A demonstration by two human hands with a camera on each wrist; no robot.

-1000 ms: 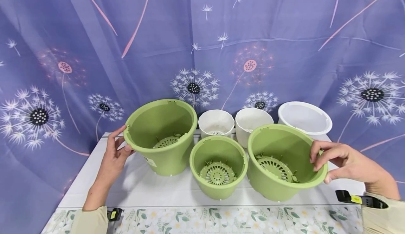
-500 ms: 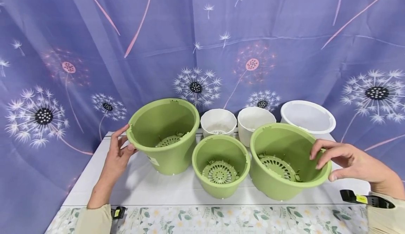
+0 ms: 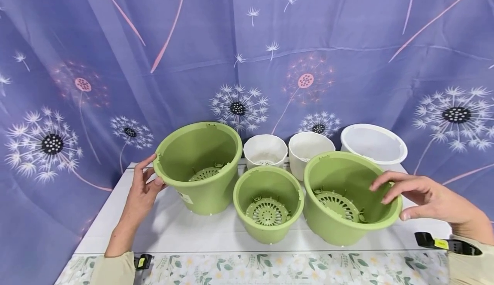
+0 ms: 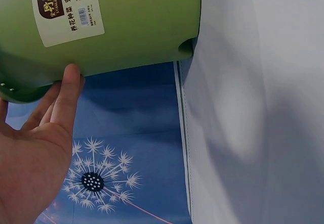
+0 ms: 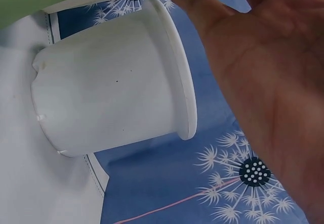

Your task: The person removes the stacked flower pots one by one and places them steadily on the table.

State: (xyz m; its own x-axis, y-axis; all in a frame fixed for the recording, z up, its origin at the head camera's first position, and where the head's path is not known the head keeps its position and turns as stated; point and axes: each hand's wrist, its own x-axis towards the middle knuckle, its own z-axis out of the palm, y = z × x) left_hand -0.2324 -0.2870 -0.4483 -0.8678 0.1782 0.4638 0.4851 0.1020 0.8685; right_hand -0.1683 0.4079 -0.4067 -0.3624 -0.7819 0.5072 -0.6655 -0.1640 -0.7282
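At the left stands a large green flowerpot (image 3: pixel 208 197) with a paper label. My left hand (image 3: pixel 140 195) touches its outer wall just below the rim, and the left wrist view shows the fingers mostly straight. A small green flowerpot (image 3: pixel 266 231) with a slotted base stands in the middle. To its right is a medium green flowerpot (image 3: pixel 332 227). My right hand (image 3: pixel 432 201) straddles that pot's right rim with relaxed fingers, their tips over the inside and the thumb outside. In the right wrist view, the fingertips' contact is mostly hidden.
Behind the green pots are two small white pots (image 3: pixel 262 145) (image 3: pixel 310 145) with wavy rims. A larger white pot (image 5: pixel 111 90) stands at the back right. A purple dandelion-print curtain (image 3: pixel 231 40) hangs behind the table (image 3: pixel 173 233), which has a white cloth with a floral front strip.
My right fingers have loosened and spread slightly farther over the medium green flowerpot's inside. The left hand and the pots hold their places; the head view shifts slightly.
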